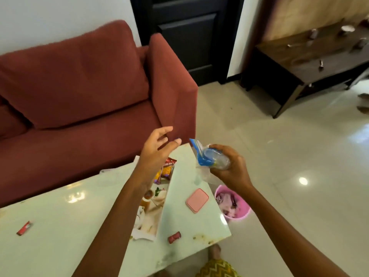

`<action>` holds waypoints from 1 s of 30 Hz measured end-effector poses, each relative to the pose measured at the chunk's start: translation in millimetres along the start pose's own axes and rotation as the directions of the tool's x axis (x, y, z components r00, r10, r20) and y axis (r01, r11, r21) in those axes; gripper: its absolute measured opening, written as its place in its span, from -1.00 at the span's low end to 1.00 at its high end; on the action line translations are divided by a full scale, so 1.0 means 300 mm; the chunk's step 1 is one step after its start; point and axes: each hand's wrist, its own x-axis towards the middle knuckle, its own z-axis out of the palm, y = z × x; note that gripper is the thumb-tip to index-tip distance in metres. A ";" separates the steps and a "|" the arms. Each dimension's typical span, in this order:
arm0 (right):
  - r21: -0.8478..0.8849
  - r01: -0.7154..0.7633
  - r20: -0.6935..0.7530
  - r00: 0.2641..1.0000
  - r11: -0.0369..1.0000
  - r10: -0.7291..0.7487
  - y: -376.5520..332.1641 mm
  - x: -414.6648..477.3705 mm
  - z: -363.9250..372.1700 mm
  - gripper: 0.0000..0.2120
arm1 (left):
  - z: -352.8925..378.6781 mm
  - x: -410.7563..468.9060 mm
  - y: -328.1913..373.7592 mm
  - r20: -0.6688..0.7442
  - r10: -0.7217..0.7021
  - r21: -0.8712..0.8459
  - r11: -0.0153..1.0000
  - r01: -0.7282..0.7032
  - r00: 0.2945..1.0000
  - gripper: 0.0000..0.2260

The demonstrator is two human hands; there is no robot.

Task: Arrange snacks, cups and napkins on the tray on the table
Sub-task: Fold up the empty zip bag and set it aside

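Right hand (229, 166) is squeezing crinkly clear plastic bag (209, 158) with blue strip | left hand (157, 150) is spreading fingers wide over shiny table (189, 216)

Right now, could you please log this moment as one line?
right hand: holds clear plastic pack | left hand: open, empty | tray: snack packet

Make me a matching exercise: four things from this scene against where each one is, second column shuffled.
Things:
1. clear plastic packet with blue strip
2. pink square pad
3. pink bucket
4. red snack bar

Places:
A. on the floor beside the table
B. near the table's left edge
C. held in the right hand
D. on the table near its right edge

Pairs: 1-C, 2-D, 3-A, 4-B
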 end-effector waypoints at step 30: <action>-0.541 -0.636 0.029 0.640 0.550 0.768 1.686 -0.097 0.232 -0.06 | 0.632 0.325 -1.135 -0.052 -0.500 0.041 0.864 0.502 0.864 -0.84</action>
